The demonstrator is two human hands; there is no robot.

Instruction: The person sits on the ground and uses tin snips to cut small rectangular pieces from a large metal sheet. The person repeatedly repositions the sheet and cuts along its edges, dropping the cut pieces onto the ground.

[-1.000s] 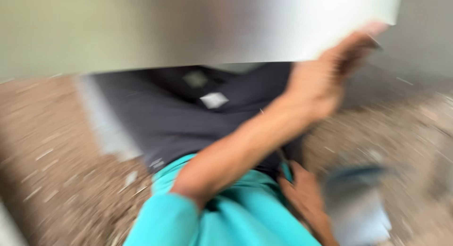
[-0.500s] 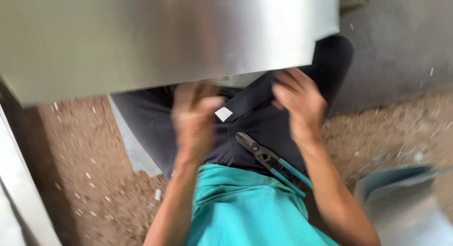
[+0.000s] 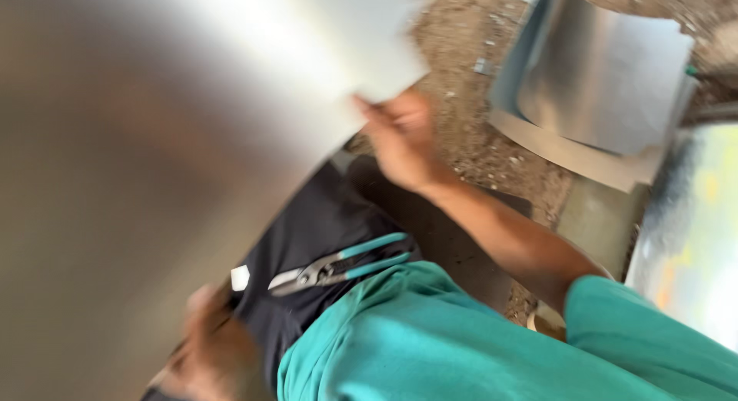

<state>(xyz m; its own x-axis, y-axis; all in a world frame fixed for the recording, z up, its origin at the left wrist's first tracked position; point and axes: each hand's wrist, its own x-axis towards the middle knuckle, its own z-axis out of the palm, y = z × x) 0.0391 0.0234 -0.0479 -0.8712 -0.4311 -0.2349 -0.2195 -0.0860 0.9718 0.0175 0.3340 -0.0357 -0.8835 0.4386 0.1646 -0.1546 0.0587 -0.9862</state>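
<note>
A large shiny metal sheet fills the left and upper part of the head view, blurred by motion. My right hand grips its near right edge. My left hand is at the sheet's lower edge near my lap, blurred, and appears to hold that edge. A pair of tin snips with teal handles lies on my dark trousers, just above the hem of my teal shirt.
Curved pieces of sheet metal lie stacked on the dirt ground at the upper right. Another bright metal sheet sits at the right edge. Small scraps dot the gravelly ground.
The view has swung to the right. The big sheet has shifted from across the top to the left side. Both hands moved from my lap out to the sheet's edges.
</note>
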